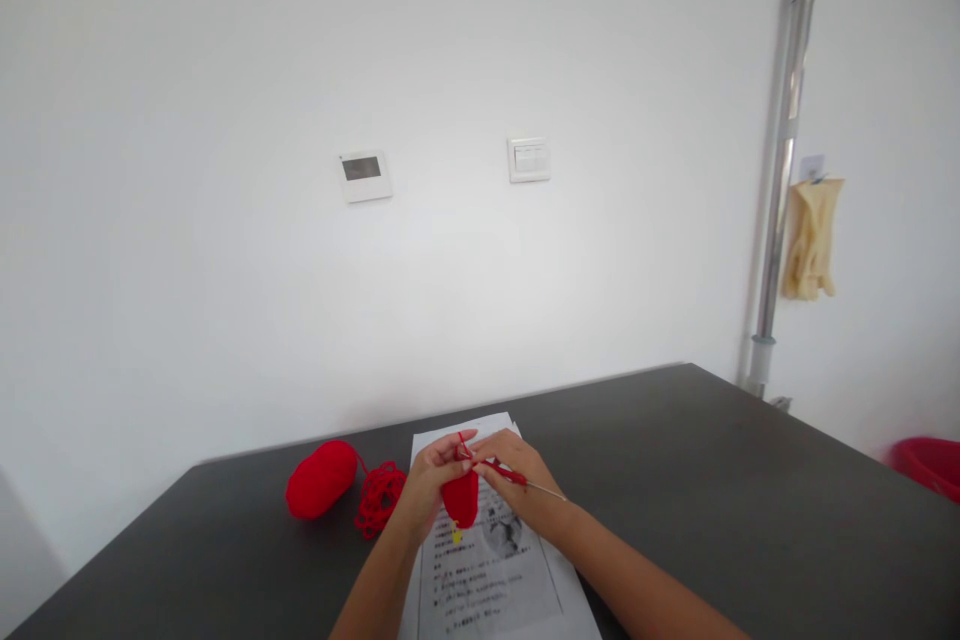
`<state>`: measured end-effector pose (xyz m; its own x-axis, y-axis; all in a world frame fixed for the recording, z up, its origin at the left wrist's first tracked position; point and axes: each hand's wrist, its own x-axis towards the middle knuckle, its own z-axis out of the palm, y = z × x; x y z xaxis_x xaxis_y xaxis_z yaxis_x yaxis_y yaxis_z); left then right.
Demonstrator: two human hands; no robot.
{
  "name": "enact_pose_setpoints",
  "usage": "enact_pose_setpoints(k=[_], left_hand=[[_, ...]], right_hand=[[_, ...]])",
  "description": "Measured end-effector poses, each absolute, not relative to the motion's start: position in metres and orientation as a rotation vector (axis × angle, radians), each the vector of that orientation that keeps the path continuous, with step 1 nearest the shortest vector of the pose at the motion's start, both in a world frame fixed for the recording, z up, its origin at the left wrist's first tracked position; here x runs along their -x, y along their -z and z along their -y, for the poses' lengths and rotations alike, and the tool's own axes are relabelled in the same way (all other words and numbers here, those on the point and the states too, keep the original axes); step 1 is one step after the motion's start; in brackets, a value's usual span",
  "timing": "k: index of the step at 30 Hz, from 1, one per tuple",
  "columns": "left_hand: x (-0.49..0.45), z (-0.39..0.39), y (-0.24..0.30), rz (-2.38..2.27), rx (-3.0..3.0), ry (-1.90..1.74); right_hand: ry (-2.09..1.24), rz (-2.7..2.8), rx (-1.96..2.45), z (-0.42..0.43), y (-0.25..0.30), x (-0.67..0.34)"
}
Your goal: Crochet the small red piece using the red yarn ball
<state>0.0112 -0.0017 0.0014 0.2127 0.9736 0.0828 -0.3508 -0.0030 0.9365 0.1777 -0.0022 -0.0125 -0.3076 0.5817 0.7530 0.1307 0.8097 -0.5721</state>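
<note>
My left hand pinches a small red crochet piece that hangs below its fingers. A strand of red yarn loops over the left index finger. In my right hand is a crochet hook with a red grip and a thin metal shaft; its tip meets the top edge of the piece, partly hidden by fingers. Something small and yellow dangles at the bottom of the piece. To the left lie a red yarn ball and a loose tangle of red yarn.
Printed sheets lie under my hands on the dark table. Behind, the white wall holds a switch and a small panel. At right are a metal pole, hanging yellowish gloves and a red container.
</note>
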Motion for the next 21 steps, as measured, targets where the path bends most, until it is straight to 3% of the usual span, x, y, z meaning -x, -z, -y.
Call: enact_pose_setpoints(k=[8, 21], left_hand=[[-0.017, -0.001, 0.001, -0.846, -1.099, -1.292], [-0.039, -0.003, 0.016, -0.888, -0.984, -1.451]], right_hand=[[-0.518, 1.827, 0.676, 0.0, 0.023, -0.173], [-0.241, 1.968, 0.678, 0.001, 0.035, -0.161]])
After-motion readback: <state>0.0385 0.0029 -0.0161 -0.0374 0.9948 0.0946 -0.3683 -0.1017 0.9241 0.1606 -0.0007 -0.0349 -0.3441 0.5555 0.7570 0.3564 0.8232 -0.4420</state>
